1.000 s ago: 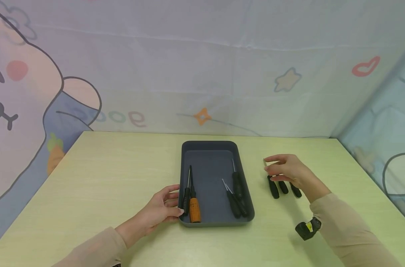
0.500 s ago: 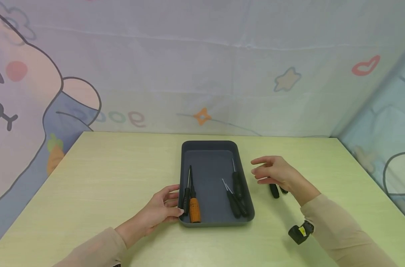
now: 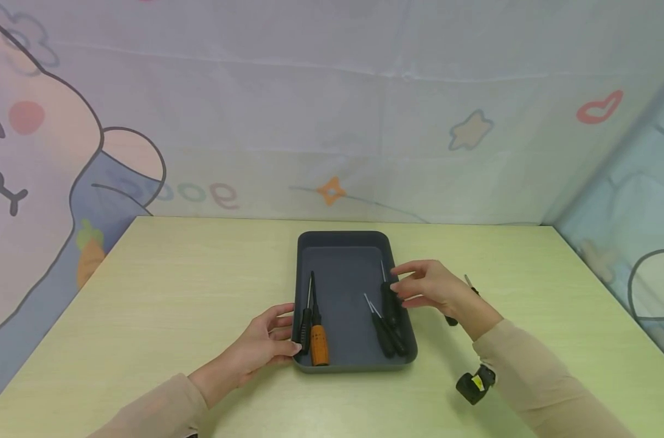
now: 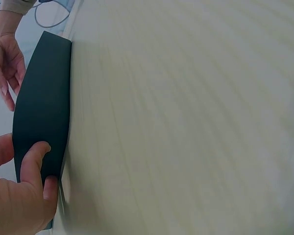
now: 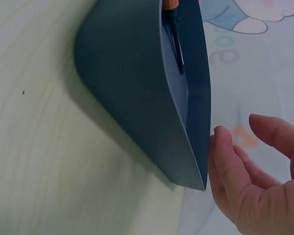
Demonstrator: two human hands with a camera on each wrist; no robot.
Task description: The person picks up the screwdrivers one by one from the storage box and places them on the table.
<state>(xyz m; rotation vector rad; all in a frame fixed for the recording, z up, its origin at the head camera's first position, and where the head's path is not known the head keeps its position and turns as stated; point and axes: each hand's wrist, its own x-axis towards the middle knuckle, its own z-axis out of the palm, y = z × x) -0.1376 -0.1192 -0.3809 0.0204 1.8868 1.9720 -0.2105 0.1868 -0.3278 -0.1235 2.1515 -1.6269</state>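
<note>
A dark grey tray (image 3: 343,267) lies on the table, holding several screwdrivers. Along its left side lie an orange-handled screwdriver (image 3: 319,345) and a slim black-handled screwdriver (image 3: 306,331). Black-handled screwdrivers (image 3: 385,336) rest on its right side, one partly covered by my fingers. My left hand (image 3: 263,344) grips the tray's left wall near the front corner; the left wrist view shows its fingers bent against the outer wall (image 4: 44,98). My right hand (image 3: 427,286) hovers at the right rim, fingers loosely bent, nothing between them; the right wrist view shows the thumb apart from the fingers.
On the table (image 3: 217,261), right of the tray, more black-handled tools lie mostly hidden behind my right hand and wrist; one metal tip (image 3: 467,281) shows. A patterned cloth (image 3: 332,109) hangs behind the table's far edge.
My right hand has moved left from above the tools on the table to the tray's right rim. The left hand and the tray have stayed in place.
</note>
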